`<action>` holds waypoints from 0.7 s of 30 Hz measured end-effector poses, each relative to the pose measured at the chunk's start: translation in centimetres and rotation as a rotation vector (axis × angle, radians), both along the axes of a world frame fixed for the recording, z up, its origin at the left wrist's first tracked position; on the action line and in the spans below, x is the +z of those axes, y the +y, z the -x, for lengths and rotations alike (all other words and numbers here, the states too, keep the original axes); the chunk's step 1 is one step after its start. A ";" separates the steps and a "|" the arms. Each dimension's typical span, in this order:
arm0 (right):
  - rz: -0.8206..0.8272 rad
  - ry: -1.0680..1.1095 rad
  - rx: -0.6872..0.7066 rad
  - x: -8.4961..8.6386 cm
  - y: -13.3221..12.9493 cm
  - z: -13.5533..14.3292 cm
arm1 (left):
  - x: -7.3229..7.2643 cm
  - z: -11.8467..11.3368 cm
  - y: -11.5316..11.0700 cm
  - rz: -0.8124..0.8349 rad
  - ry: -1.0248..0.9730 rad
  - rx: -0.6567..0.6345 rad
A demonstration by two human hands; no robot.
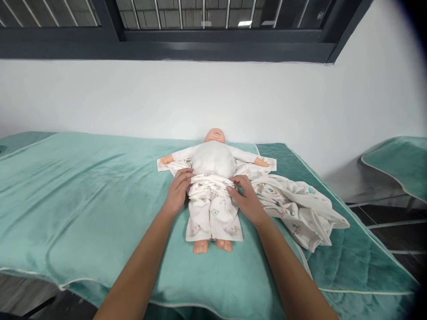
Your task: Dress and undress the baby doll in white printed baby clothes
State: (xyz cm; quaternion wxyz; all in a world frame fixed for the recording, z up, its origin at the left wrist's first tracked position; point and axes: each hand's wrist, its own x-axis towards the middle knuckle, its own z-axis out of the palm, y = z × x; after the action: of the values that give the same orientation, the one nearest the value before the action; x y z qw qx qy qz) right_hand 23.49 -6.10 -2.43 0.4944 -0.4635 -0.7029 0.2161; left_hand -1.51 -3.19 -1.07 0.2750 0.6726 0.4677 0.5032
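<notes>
Between the hands (178,189) (247,195) — touching both — lie trousers (213,213) on the doll (214,159).

Dark window frame (227,50) with metal bars (203,14), set in white wall (133,98); wrinkled green cover (100,200) below.

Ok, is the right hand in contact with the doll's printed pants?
Touching. The head view shows the right hand at the side of the printed pants, its thumb overlapping the fabric just below the waistband, with no gap visible.
</notes>
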 end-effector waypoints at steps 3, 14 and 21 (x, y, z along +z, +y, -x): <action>0.066 -0.009 0.093 -0.1 -0.2 -0.6 | -0.3 -0.1 0.0 -0.001 0.072 0.009; 0.054 -0.082 0.000 -0.5 0.2 -0.2 | 0.1 0.4 -0.2 0.085 0.104 -0.098; 0.025 -0.042 -0.029 -0.7 0.2 0.0 | 0.1 0.0 -1.6 -0.143 0.173 0.019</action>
State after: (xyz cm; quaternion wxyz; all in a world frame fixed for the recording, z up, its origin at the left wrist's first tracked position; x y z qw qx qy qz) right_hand 23.54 -5.91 -3.15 0.4767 -0.4844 -0.7035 0.2078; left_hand -1.51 -4.80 -0.99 0.1799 0.7270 0.4589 0.4780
